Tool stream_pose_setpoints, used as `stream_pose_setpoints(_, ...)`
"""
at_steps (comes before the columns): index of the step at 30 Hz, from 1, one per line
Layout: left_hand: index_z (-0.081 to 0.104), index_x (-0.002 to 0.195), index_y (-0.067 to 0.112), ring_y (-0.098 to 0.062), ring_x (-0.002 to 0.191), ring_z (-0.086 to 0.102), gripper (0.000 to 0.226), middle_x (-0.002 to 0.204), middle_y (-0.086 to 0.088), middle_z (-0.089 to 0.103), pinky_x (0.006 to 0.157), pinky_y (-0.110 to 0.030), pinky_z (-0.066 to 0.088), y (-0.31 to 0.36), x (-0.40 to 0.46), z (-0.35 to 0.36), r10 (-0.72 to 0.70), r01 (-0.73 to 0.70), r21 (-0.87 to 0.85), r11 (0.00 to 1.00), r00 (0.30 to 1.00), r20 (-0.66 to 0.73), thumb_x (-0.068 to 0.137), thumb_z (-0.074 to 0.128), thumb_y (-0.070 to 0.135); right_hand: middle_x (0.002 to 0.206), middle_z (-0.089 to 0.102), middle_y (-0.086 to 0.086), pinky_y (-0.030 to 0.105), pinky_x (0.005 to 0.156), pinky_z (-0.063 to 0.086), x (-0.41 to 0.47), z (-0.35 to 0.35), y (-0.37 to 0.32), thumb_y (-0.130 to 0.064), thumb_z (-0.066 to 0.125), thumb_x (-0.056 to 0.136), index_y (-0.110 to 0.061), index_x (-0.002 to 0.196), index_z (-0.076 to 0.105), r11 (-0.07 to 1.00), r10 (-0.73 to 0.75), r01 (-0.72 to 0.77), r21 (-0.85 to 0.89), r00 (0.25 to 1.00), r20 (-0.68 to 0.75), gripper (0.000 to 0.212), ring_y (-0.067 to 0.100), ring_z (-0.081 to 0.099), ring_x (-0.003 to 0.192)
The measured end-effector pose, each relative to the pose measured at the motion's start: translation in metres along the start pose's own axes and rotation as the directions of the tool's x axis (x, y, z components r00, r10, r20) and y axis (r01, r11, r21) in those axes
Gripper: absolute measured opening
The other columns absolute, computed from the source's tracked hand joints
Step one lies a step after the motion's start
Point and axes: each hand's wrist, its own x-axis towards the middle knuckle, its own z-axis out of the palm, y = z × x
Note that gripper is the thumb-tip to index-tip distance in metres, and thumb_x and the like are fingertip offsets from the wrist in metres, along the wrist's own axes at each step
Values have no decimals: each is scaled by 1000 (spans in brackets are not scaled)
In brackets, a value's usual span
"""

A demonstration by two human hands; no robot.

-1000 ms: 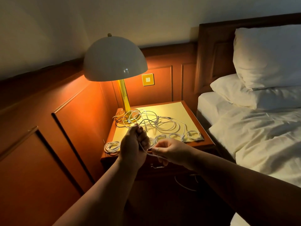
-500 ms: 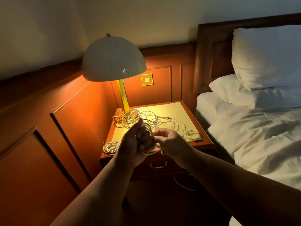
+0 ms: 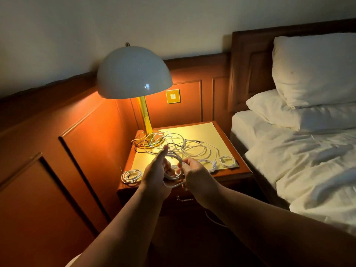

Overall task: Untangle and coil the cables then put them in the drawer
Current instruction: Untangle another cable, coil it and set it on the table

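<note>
while the left hand (image 3: 157, 173) keeps a small coil of white cable (image 3: 174, 171) looped around its curled fingers, thumb pointing up toward the lamp, the right hand (image 3: 194, 173) pinches the same cable at the coil's right edge, so both hands are grasping it just below the middle of the frame, above the front edge of the tabletop (image 3: 200, 132). the step in hand looks like coiling: one cable is being wound turn by turn, and its free length runs back into the loose tangle (image 3: 181, 145) that sprawls across the middle of the tabletop near the lamp base (image 3: 152, 135). a finished coil (image 3: 132, 175) lies at the lower left corner of the tabletop, and smaller loops (image 3: 227, 161) sit toward its right edge; whether those are tidy coils is hard to tell in this light. the drawer (image 3: 185, 198) below, seen only by its handle under the hands, appears closed, so nothing is stored yet. next, i judge, the right hand must draw more slack from the tangle and lay another turn over the left fingers, watching for snags where strands cross, and later free a hand to pull the drawer open.
</note>
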Motion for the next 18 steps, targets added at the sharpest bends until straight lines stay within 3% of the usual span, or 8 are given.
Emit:
stream_pose_setpoints(4,46,66,14,-17,54,38,46,54,1,37,57,-33,36,1,6,-4,68,-69,48,996,997,28,83,70,50,113,62,12,16,67,53,-2,-8,1,-2,58,95,-1,129,55,981,-90,106,-163,990,105,33,14,65,83)
stream_pose_setpoints(6,45,61,15,-16,55,35,49,53,1,37,57,-32,35,2,7,-4,137,-135,114,984,991,-12,83,70,50,113,62,12,21,66,55,0,-10,4,3,60,92,-1,127,56,992,-39,56,-115,989,142,35,15,66,81)
stream_pose_setpoints(8,45,63,14,-16,54,35,49,56,0,37,51,-28,37,4,3,-1,219,-204,210,956,974,-54,86,68,50,109,63,8,27,60,52,3,-12,4,0,56,94,-4,122,55,999,-37,35,13,981,191,29,17,63,75)
stream_pose_setpoints(10,46,63,13,-15,53,35,49,57,0,36,49,-26,36,6,1,3,303,-272,262,926,949,-86,86,67,51,113,64,7,33,58,46,4,-11,-2,-12,50,96,-7,120,55,950,10,-80,303,975,224,25,20,59,73)
stream_pose_setpoints(13,47,62,11,-13,46,36,53,54,-1,36,50,-28,34,8,-3,8,403,-358,336,871,913,-71,86,63,55,110,65,10,29,58,39,4,-10,-14,-35,43,102,-11,108,57,713,182,-348,609,930,318,29,17,52,68)
stream_pose_setpoints(15,45,64,7,-12,45,34,59,54,-5,36,45,-25,35,10,-4,7,465,-417,436,797,885,-4,89,54,60,104,63,10,30,64,43,5,-13,-18,-45,42,101,-9,104,56,724,229,-393,567,912,340,39,18,56,76)
stream_pose_setpoints(18,40,60,8,-14,45,28,61,51,-5,31,44,-24,32,13,-3,4,524,-484,498,719,849,68,90,50,60,106,64,8,34,81,49,7,-20,-17,-37,53,98,-10,111,57,843,209,-352,406,911,356,30,21,63,95)
